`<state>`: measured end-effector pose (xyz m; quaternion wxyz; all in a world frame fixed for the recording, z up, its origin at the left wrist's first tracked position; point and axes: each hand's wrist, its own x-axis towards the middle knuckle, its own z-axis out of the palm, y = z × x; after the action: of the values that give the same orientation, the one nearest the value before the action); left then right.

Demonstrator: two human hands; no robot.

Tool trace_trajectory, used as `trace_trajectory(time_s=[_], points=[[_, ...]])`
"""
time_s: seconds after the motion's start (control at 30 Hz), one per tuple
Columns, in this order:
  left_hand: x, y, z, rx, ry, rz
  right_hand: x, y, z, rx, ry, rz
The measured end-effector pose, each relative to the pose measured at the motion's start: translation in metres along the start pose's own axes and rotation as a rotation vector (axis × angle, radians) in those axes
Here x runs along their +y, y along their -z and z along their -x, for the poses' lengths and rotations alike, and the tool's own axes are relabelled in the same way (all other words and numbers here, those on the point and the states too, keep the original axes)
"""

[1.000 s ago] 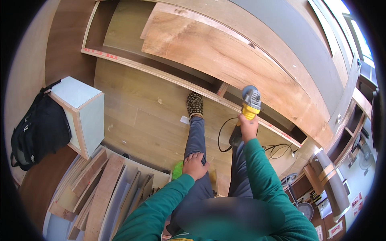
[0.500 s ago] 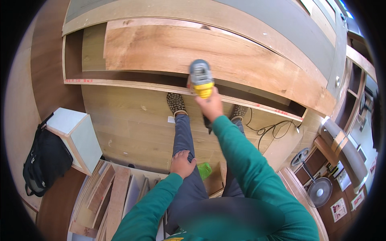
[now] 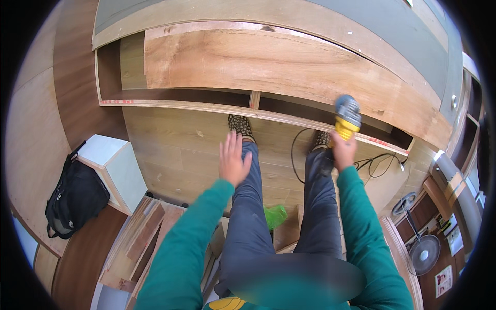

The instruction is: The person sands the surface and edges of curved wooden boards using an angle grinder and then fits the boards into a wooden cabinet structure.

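My right hand [image 3: 344, 151] is wrapped around a yellow-and-grey power drill [image 3: 347, 116]. The drill is held over the front edge of a long wooden cabinet frame [image 3: 206, 107], towards its right part. Motion blurs its head, and I cannot make out the tip. A dark part of the tool hangs below my hand. My left hand [image 3: 233, 161] is in the air over my left shin, fingers stretched and holding nothing. Across the frame lies a long bare plywood board [image 3: 258, 59], which leaves a dark gap along the front and an open corner at the left.
A black cable [image 3: 380, 161] loops on the floor by my right foot. At left are a white box [image 3: 121, 170] and a black backpack [image 3: 76, 196]. Offcut boards [image 3: 137, 243] lie at lower left, with a green bag [image 3: 275, 216] between my legs. A fan [image 3: 423, 254] stands at right.
My right hand has carried the drill to the right along the frame, uncovering a divider in the gap. My left hand has lifted off my leg and moved forward, fingers spreading.
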<state>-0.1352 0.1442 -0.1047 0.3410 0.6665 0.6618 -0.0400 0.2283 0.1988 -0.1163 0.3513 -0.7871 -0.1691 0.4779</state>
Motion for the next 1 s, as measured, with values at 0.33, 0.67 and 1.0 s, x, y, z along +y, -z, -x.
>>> trace_trajectory(time_s=[0.33,0.67,1.0], points=[[0.027,0.004,-0.171,0.129,0.036,-0.271,0.000,0.128,0.038,0.140,-0.175,-0.025],[0.098,-0.025,-0.168,0.031,-0.050,-0.305,0.000,0.121,0.079,0.062,-0.329,-0.139],[0.166,-0.061,-0.124,-0.189,-0.447,-0.309,0.004,0.124,0.077,0.108,-0.416,-0.300]])
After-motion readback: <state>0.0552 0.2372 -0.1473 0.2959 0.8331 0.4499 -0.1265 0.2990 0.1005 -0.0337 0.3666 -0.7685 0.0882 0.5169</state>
